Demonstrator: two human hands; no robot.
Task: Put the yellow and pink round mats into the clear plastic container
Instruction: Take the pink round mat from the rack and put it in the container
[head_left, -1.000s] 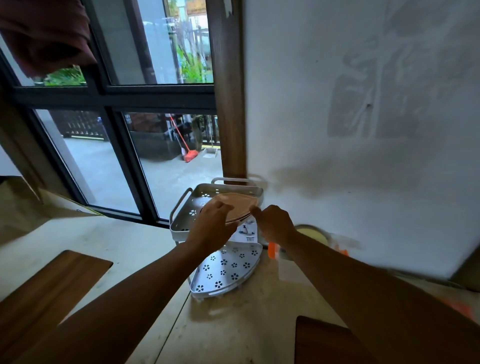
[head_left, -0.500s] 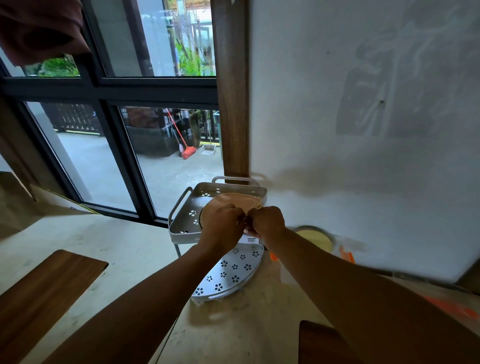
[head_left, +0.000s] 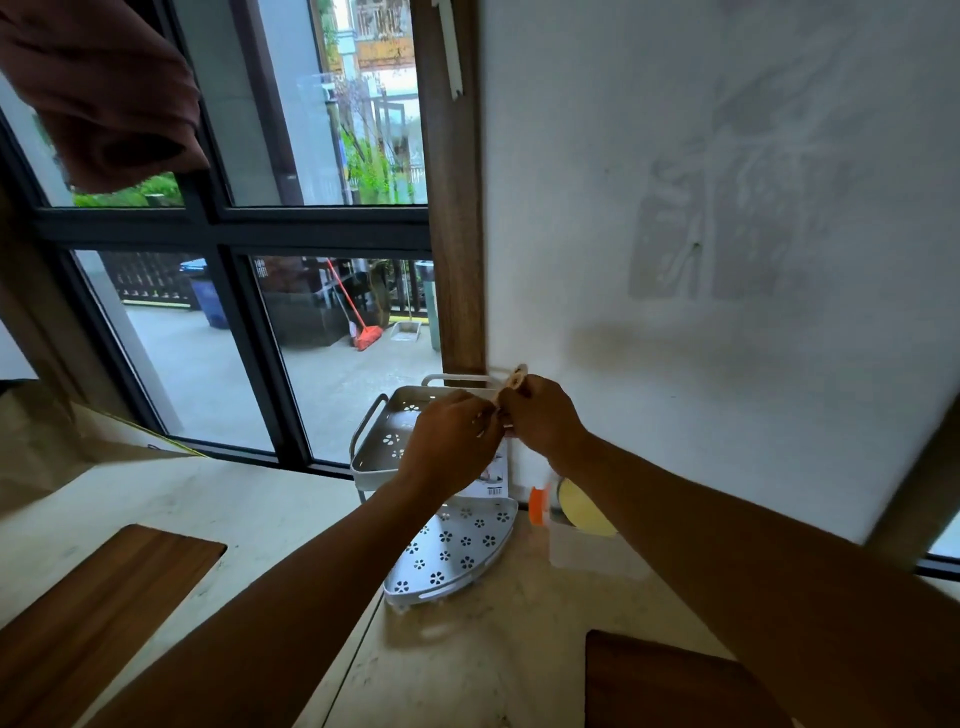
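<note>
The pink round mat (head_left: 515, 380) is squeezed into a narrow fold between my two hands, and only its upper edge shows above my fingers. My left hand (head_left: 451, 442) and my right hand (head_left: 541, 422) both grip it, held together just above the upper tier of the white corner rack (head_left: 383, 442). The yellow round mat (head_left: 586, 512) stands curled inside the clear plastic container (head_left: 571, 551), which sits on the counter against the wall, below and to the right of my hands. My right forearm hides part of the container.
The rack's lower tier (head_left: 457, 545) juts out over the counter. An orange clip (head_left: 538, 506) sits at the container's left side. Wooden boards lie at the near left (head_left: 93, 597) and near right (head_left: 670, 686). The window is on the left, the white wall straight ahead.
The pink mat lay flat on the rack's upper tier. My hands closed in from both sides, folded it and lifted it slightly off the tier.
</note>
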